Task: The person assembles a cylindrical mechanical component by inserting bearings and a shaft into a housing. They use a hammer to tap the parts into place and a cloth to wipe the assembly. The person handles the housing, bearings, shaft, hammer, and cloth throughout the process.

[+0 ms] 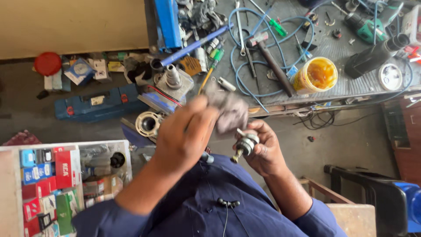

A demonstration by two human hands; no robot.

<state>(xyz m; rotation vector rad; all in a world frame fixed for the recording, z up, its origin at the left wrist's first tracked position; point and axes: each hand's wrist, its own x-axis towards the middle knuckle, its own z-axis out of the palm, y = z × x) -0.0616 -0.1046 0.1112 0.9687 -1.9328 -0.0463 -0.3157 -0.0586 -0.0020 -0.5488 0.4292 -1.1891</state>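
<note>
Right hand (263, 151) grips small metal motor part (244, 145) chest-high, fingers curled round it, shaft end down, face exposed to cloth. Left hand (186, 131) pinches grey rag (230, 112) against part top; rag blurred, probably wiping. Beyond: cluttered bench (351, 83), yellow grease tub (316, 74), blue hose (245, 83), hammer (272, 61). Nothing blocks hands.

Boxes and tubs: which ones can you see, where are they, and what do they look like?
Small cardboard boxes: stacked lower left, rectangular, red, blue and green.
Tub: on the workbench upper right, round, yellow, open, orange paste inside.
Tool case: on the floor left, long, blue, red latches.
Small packets: on the floor upper left, blue and white.
</note>
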